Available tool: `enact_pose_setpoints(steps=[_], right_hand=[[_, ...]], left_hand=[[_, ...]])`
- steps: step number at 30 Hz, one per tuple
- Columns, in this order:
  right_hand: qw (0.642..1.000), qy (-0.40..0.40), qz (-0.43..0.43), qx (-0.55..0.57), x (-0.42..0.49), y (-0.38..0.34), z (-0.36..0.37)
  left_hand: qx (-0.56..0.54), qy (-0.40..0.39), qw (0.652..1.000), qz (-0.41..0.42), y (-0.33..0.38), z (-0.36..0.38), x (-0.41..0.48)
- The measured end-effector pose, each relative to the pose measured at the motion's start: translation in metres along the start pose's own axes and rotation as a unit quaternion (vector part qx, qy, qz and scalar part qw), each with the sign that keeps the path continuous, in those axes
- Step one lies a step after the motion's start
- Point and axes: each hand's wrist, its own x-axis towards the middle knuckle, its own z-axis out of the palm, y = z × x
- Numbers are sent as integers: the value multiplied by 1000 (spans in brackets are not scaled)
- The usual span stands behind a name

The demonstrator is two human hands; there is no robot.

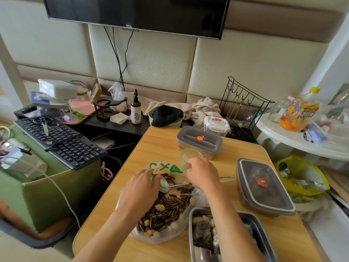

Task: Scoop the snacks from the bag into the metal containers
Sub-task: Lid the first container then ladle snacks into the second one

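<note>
The bag [162, 236] lies open on the table [105, 214], full of striped seeds [170, 205] and pale round snacks. The left hand [141, 188] reaches over the bag, its fingers curled round the far rim by the green print. The right hand [203, 173] is just right of the bag's far end and is clenched round the handle of a spoon [164, 184]. The spoon's bowl sits above the seeds, close to the left fingertips. An open container [191, 233], partly filled, stands just right of the bag's near end. One lidded container [199, 141] stands beyond the bag, another [264, 186] well to its right. A clear cup [190, 155] stands just beyond the right hand.
</note>
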Motion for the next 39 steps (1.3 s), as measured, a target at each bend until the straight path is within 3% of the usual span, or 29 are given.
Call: enact_pose_setpoints(steps=[9, 14, 23, 31, 35, 39], right_hand=[[993, 44, 20, 109, 3, 2, -6], [994, 21, -1, 111, 3, 4, -6], [980, 58, -47, 186, 5, 8, -4], [946, 77, -7, 314, 4, 11, -8], [924, 140, 23, 356, 2, 11, -8], [896, 202, 38, 392, -4, 6, -14]], left_hand=[[-4, 6, 1000, 1, 0, 1, 2], [-5, 6, 1000, 0, 1, 1, 1], [-4, -5, 1000, -1, 2, -2, 0], [-5, -7, 1000, -10, 0, 2, 0], [61, 8, 998, -7, -3, 3, 2], [46, 72, 996, 22, 1, -1, 1]])
